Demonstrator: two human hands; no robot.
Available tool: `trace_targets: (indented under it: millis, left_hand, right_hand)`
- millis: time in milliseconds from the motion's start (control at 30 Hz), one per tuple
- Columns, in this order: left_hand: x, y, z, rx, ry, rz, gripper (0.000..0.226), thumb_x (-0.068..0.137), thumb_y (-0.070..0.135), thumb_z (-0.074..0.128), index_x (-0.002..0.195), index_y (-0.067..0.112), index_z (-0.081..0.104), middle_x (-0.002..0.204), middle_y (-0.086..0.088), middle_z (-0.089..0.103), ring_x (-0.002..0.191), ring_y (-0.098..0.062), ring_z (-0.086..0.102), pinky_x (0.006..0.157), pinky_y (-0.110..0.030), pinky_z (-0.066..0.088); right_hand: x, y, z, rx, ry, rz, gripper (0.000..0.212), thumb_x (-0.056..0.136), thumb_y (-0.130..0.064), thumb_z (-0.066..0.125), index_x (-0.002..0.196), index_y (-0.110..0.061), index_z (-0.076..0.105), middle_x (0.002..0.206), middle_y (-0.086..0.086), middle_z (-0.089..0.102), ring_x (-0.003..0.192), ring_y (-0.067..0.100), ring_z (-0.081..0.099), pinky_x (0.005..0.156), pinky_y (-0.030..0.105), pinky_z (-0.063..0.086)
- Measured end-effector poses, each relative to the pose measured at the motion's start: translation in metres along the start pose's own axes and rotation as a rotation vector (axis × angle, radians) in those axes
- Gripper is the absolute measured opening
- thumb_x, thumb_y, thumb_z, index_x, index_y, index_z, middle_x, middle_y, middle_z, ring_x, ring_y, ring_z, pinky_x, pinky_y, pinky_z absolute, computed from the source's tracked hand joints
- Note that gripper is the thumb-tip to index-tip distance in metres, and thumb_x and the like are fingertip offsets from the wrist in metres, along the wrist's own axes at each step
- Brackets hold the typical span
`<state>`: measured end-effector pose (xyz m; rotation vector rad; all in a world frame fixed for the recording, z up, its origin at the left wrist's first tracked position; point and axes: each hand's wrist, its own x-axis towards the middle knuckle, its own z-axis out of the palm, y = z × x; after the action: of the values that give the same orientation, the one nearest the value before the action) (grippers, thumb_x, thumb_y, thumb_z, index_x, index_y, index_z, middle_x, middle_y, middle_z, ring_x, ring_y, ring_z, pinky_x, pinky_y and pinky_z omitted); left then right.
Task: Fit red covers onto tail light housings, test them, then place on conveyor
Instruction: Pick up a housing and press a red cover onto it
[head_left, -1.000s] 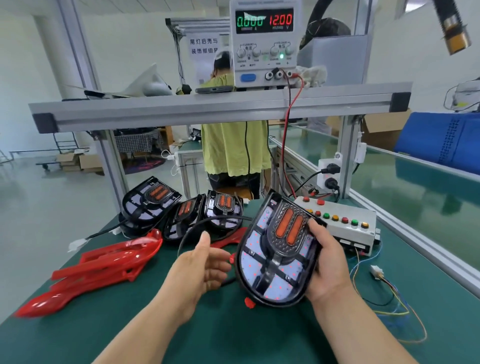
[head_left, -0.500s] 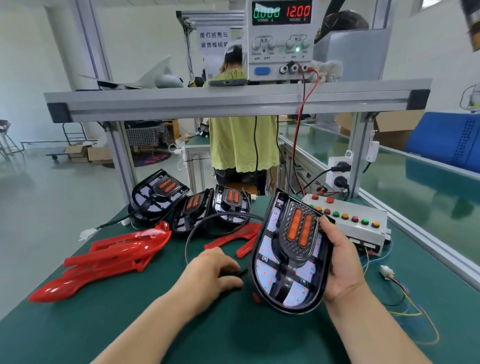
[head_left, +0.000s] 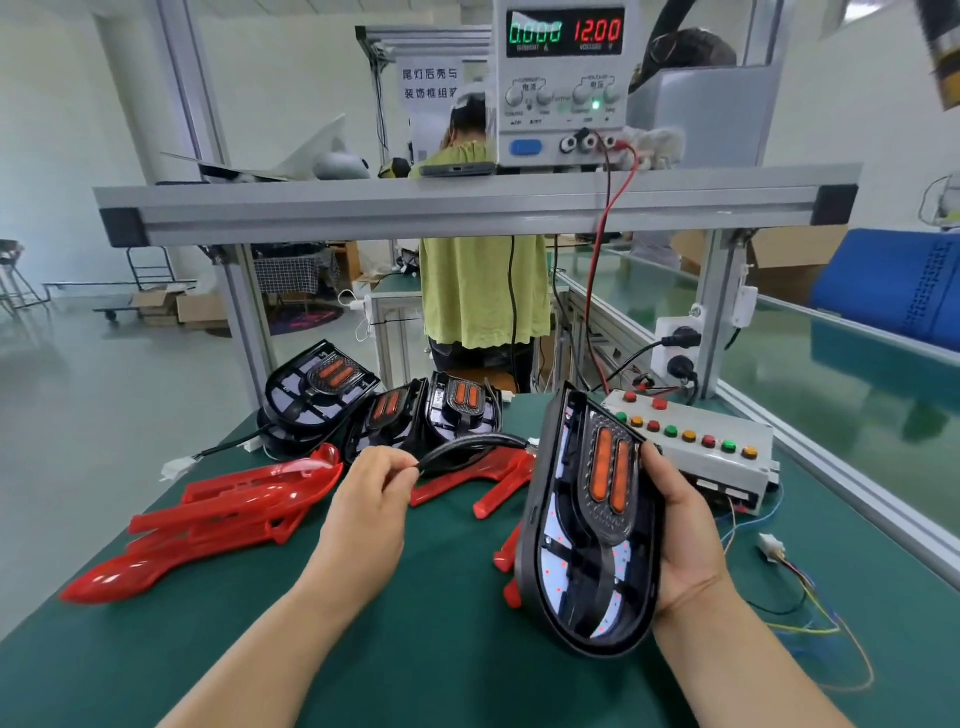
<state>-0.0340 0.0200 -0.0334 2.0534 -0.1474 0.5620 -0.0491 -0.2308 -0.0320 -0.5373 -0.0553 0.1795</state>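
My right hand wraps its fingers around the housing, upright above the worktop, face toward me. My left hand pinches its black cable, I think to plug it for testing; red covers lie near
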Motion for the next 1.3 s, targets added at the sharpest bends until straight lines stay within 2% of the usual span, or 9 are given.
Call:
trace_targets:
  millis: [133, 333, 433, 567, 700, 867, 1000, 1133, 1300]
  left_hand:
    - [-0.006, 0.008, -0.001, -0.058, -0.056, 0.078, 0.023, 0.097, 0.014, 0.057, 0.085, 0.034, 0.059, 0.081, 0.022, 0.058, 0.07, 0.001, 0.051, 0.065, -0.013, 0.041]
    - [-0.018, 0.021, 0.003, 0.02, -0.354, 0.301, 0.022, 0.093, 0.004, 0.063, 0.088, 0.026, 0.064, 0.086, 0.01, 0.055, 0.078, -0.009, 0.052, 0.071, -0.013, 0.038]
    - [-0.023, 0.025, 0.009, 0.048, -0.466, 0.312, 0.016, 0.091, 0.009, 0.066, 0.088, 0.025, 0.067, 0.087, 0.013, 0.055, 0.082, -0.008, 0.054, 0.072, -0.013, 0.039]
    - [-0.022, 0.023, 0.011, -0.018, -0.327, 0.264, 0.02, 0.089, 0.023, 0.071, 0.107, 0.03, 0.066, 0.104, 0.017, 0.061, 0.106, -0.003, 0.056, 0.087, -0.008, 0.037]
    - [-0.019, 0.022, 0.011, -0.124, -0.124, 0.184, 0.027, 0.092, 0.048, 0.06, 0.116, 0.037, 0.06, 0.114, 0.021, 0.058, 0.113, 0.001, 0.054, 0.094, -0.014, 0.041]
    - [-0.011, 0.022, 0.001, -0.073, 0.006, 0.162, 0.06, 0.085, 0.068, 0.039, 0.138, 0.04, 0.044, 0.137, 0.022, 0.046, 0.133, 0.007, 0.034, 0.108, -0.017, 0.026]
    - [-0.012, 0.035, -0.008, -0.281, -0.113, 0.118, 0.055, 0.084, 0.071, 0.038, 0.126, 0.04, 0.057, 0.124, 0.016, 0.064, 0.119, 0.003, 0.055, 0.094, -0.007, 0.039]
    - [-0.009, 0.049, -0.014, -0.557, -0.427, -0.055, 0.069, 0.085, 0.071, 0.037, 0.123, 0.02, 0.063, 0.118, -0.002, 0.071, 0.109, -0.021, 0.067, 0.094, -0.04, 0.051]
    - [-0.009, 0.062, 0.005, -0.349, -0.824, -0.117, 0.082, 0.075, 0.047, 0.07, 0.148, 0.029, 0.036, 0.137, 0.011, 0.056, 0.13, -0.01, 0.053, 0.104, -0.028, 0.044]
  right_hand:
    - [-0.003, 0.003, 0.004, 0.012, -0.05, 0.075, 0.054, 0.094, -0.042, 0.046, 0.093, 0.0, 0.079, 0.095, 0.022, 0.075, 0.084, 0.038, 0.074, 0.069, 0.051, 0.059]
    - [-0.001, 0.003, 0.001, -0.014, -0.012, 0.077, 0.05, 0.088, -0.042, 0.053, 0.108, -0.002, 0.075, 0.109, 0.024, 0.072, 0.099, 0.038, 0.071, 0.084, 0.054, 0.058]
    - [0.0, 0.0, 0.003, -0.026, -0.002, 0.036, 0.047, 0.087, -0.041, 0.053, 0.095, -0.003, 0.079, 0.097, 0.019, 0.075, 0.086, 0.034, 0.074, 0.079, 0.052, 0.06]
    - [0.004, -0.001, 0.01, -0.042, 0.06, -0.07, 0.042, 0.087, -0.041, 0.057, 0.1, -0.007, 0.078, 0.108, 0.018, 0.073, 0.101, 0.034, 0.069, 0.1, 0.055, 0.049]
    - [0.008, 0.003, 0.013, -0.061, 0.077, -0.181, 0.046, 0.098, -0.039, 0.048, 0.086, -0.01, 0.082, 0.098, 0.015, 0.076, 0.084, 0.03, 0.075, 0.064, 0.042, 0.061]
    - [0.0, 0.003, 0.019, -0.192, -0.021, 0.005, 0.039, 0.084, -0.039, 0.058, 0.086, -0.007, 0.081, 0.091, 0.017, 0.077, 0.077, 0.03, 0.075, 0.063, 0.038, 0.06]
    - [-0.013, 0.002, 0.026, -0.345, -0.207, 0.231, 0.042, 0.073, -0.033, 0.082, 0.099, -0.001, 0.078, 0.096, 0.02, 0.075, 0.084, 0.033, 0.074, 0.073, 0.041, 0.06]
    - [-0.016, 0.002, 0.025, -0.525, -0.323, 0.339, 0.039, 0.073, -0.026, 0.08, 0.101, 0.0, 0.076, 0.097, 0.021, 0.074, 0.084, 0.031, 0.074, 0.078, 0.041, 0.06]
    - [-0.015, 0.009, 0.03, -0.915, -0.283, 0.326, 0.023, 0.09, -0.023, 0.065, 0.105, -0.008, 0.074, 0.101, 0.014, 0.075, 0.086, 0.025, 0.072, 0.084, 0.037, 0.057]
